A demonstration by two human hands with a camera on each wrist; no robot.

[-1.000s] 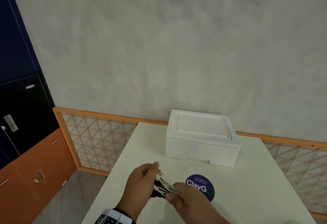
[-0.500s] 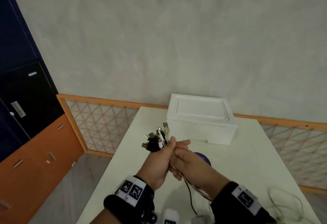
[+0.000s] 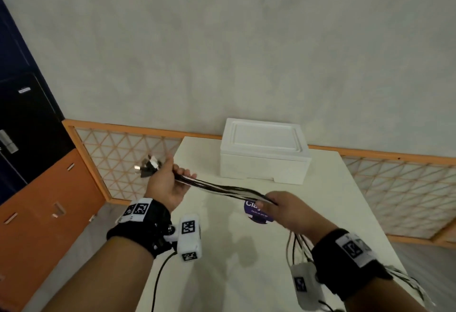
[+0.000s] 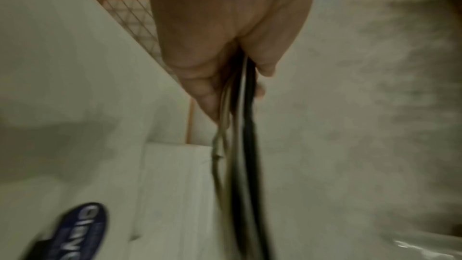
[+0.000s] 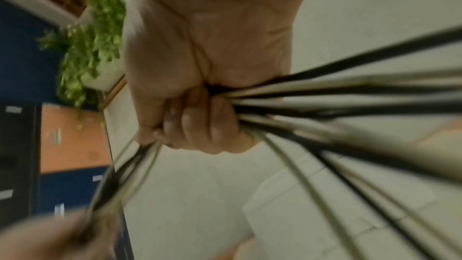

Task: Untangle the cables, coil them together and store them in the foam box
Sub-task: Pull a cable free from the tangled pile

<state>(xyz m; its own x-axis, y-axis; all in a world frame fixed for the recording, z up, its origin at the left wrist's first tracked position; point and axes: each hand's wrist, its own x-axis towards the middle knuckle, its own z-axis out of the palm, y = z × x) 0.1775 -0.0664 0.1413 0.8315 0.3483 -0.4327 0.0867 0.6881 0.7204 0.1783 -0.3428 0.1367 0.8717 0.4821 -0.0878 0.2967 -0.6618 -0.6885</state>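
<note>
Holding cables (image 3: 222, 189) stretched in the air above white bench (image 3: 320, 213), bundle of black and white strands running between both hands. Left hand (image 3: 165, 183) raised off bench's left edge, fingers curled tight round bundle near its end; plugs (image 3: 147, 166) fanned out past the fist on its left. Right hand (image 3: 283, 209) lower and nearer, fingers (image 5: 197, 124) wrapped round the same bundle; loose strands trailing down from under the fist past right wristband (image 3: 350, 257) toward bench's near right corner. Foam box (image 3: 264, 151) at bench's far edge by grey wall (image 3: 246, 40), white, lid on, apart from both hands and cables. Round blue sticker (image 3: 259, 215) on bench, partly hidden behind right hand. Left wristband (image 3: 140, 225) black with coded tags, white camera block beside it. Orange-framed lattice panel (image 3: 123, 158) beyond bench. Orange and dark cabinets (image 3: 37, 176) at far left. Wrist views blurred.
</note>
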